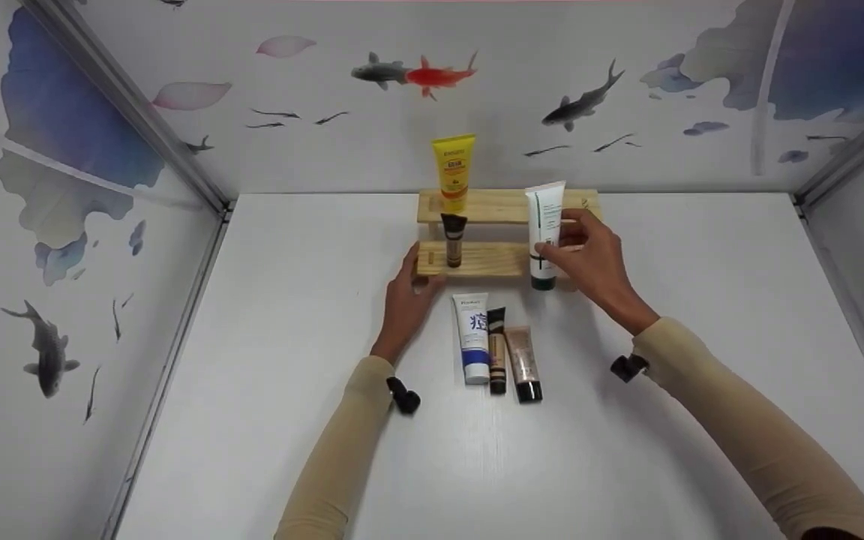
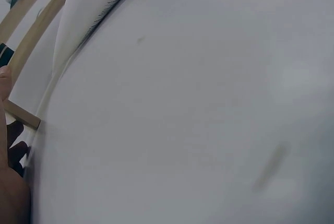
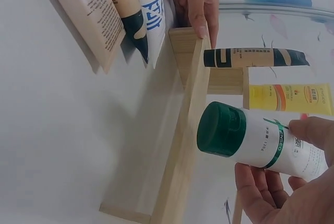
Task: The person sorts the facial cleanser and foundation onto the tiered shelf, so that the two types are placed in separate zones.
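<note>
My right hand (image 1: 598,262) holds a white squeeze tube (image 1: 547,217) between thumb and fingers, its dark green cap (image 3: 221,130) downward. The tube is at the right part of the lower tier of a two-tier wooden rack (image 1: 499,259); whether the cap touches the wood, I cannot tell. At the rack's left end, my left hand (image 1: 406,304) grips the lower board. A slim beige-and-black tube (image 1: 454,241) stands on that tier, near the left hand. On the upper tier stands a yellow tube (image 1: 454,169), cap down.
In front of the rack, three tubes lie side by side on the white table (image 1: 289,322): a white one with a blue band (image 1: 472,334), a slim beige one with black ends (image 1: 498,356) and a pinkish-beige one with a black cap (image 1: 522,356). A fish-patterned wall (image 1: 507,82) rises behind the rack.
</note>
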Demonstrator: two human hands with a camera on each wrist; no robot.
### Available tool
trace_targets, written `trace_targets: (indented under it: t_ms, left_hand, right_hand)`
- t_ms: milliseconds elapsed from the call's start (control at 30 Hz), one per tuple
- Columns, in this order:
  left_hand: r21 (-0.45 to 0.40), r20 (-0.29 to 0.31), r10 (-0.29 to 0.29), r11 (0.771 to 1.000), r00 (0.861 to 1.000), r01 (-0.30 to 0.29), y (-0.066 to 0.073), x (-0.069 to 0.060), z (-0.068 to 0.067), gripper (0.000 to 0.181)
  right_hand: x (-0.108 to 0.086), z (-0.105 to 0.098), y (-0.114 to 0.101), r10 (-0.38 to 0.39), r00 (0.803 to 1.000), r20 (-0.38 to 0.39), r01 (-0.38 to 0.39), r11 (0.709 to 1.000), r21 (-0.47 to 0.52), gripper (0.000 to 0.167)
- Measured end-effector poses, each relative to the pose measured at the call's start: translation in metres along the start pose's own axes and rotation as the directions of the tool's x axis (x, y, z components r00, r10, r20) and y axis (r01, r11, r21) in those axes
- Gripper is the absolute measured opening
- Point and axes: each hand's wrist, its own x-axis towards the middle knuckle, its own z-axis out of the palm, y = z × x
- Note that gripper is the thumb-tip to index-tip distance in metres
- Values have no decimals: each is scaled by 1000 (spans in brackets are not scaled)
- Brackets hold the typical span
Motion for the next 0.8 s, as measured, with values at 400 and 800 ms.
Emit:
trace_targets:
  t_ms: [400,800]
  left_hand:
    - [-23,3,7,1000,1000,-7,3,0,-1,88]
    - [-15,-4,26,1000,1000,-26,1,1,0,85]
  right_hand:
    - [21,6,-14,-64,997,-53,67,996,53,57]
    - [41,12,-24,-124,985,-119,134,987,86,54]
